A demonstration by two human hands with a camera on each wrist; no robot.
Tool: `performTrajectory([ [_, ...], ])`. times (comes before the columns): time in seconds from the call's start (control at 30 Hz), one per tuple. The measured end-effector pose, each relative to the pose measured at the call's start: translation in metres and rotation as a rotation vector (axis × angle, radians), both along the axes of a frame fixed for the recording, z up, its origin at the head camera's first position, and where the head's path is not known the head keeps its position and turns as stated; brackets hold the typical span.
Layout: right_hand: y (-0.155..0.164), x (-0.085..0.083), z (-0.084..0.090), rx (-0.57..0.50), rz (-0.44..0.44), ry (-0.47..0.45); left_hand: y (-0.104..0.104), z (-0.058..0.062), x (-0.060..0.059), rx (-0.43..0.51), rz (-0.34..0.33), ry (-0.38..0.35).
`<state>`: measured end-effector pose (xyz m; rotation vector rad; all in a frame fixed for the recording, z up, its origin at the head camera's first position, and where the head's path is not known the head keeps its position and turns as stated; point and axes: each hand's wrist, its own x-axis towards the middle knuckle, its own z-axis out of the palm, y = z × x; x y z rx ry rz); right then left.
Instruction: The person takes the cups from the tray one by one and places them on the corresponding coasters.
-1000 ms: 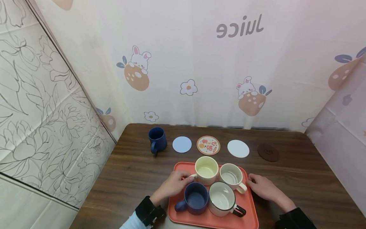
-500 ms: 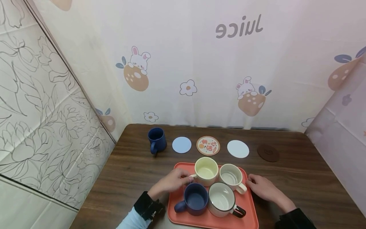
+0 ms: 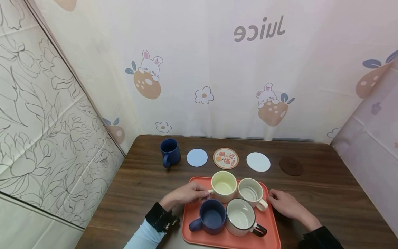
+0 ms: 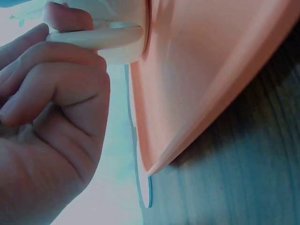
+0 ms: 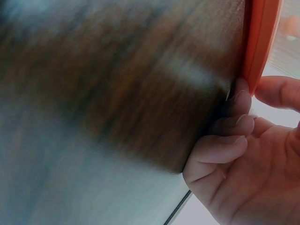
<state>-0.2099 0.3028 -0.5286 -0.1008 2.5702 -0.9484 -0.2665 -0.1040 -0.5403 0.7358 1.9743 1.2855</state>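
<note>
Four mugs sit on the orange tray (image 3: 270,221) near the table's (image 3: 143,193) front edge. Over the last second little has shifted: the left hand (image 3: 186,194) has slid slightly back and now has its fingers (image 4: 61,89) curled round the yellow mug's (image 3: 224,186) handle (image 4: 101,40), so a lift looks ready rather than begun. The right hand (image 3: 284,204) is unmoved, fingertips (image 5: 239,96) touching the tray's right rim, fingers loosely bent and grasping nothing.
</note>
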Motion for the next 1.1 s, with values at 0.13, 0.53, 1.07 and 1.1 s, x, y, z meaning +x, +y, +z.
performTrajectory([
  [0.13,-0.003,0.001,0.001,0.009,-0.015,-0.001,-0.001,-0.002,-0.002,0.032,-0.006,-0.011],
  [0.53,-0.003,0.001,0.000,0.009,-0.034,-0.007,0.004,0.024,0.017,0.120,0.108,-0.104],
  [1.07,-0.003,0.002,0.001,0.010,-0.037,-0.002,-0.001,0.020,0.021,0.167,0.156,-0.140],
  [1.1,-0.004,0.002,0.001,0.011,-0.038,-0.004,-0.001,0.020,0.021,0.167,0.165,-0.147],
])
